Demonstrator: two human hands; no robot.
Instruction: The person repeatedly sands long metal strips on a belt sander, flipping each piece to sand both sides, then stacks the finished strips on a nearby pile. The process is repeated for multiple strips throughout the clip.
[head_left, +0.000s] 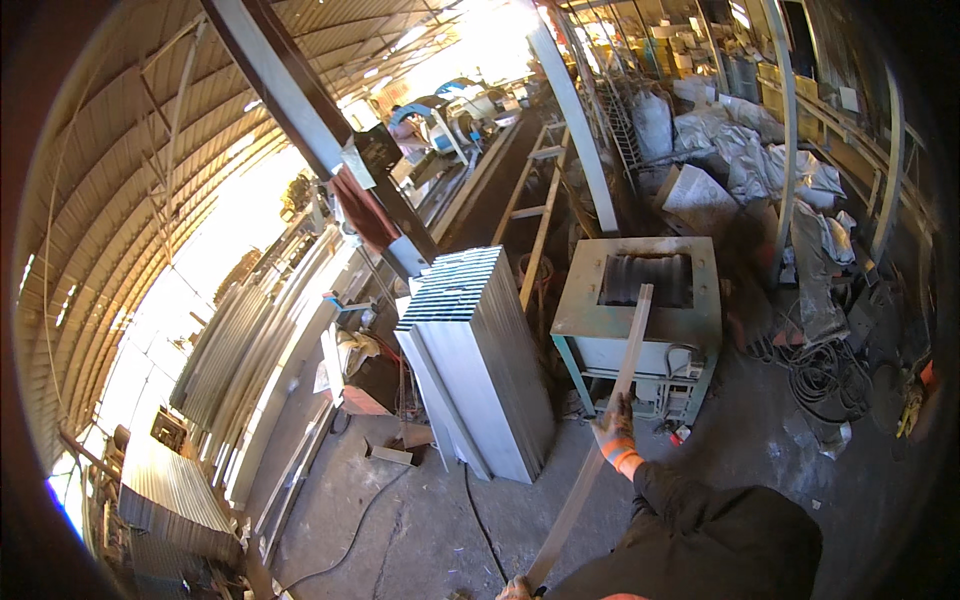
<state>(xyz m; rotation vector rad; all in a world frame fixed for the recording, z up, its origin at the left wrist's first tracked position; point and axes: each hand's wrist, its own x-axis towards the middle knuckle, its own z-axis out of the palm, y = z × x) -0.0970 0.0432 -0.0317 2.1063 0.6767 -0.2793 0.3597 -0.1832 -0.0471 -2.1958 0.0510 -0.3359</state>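
A long, flat grey metal bar [578, 497] slants from the lower edge up to a box-shaped machine [635, 330]. Its far end lies over the rectangular dark opening in the machine's top; whether it touches there I cannot tell. My right hand [613, 432], in a dirty work glove with an orange cuff, is closed around the middle of the bar. At the bottom edge my left hand [516, 589] grips the bar's near end, mostly cut off by the picture. Left of the machine stands a tall stack of ribbed metal lengths [478, 370], with one strip leaning against its front.
Coiled dark cables [830, 380] lie on the floor to the right, near scrap sheets. A black cable [370, 520] crosses the floor at left. Long metal profiles [265, 350] lie along the left side. Steel posts [575, 120] rise behind the machine, with silvery sacks [735, 150] beyond.
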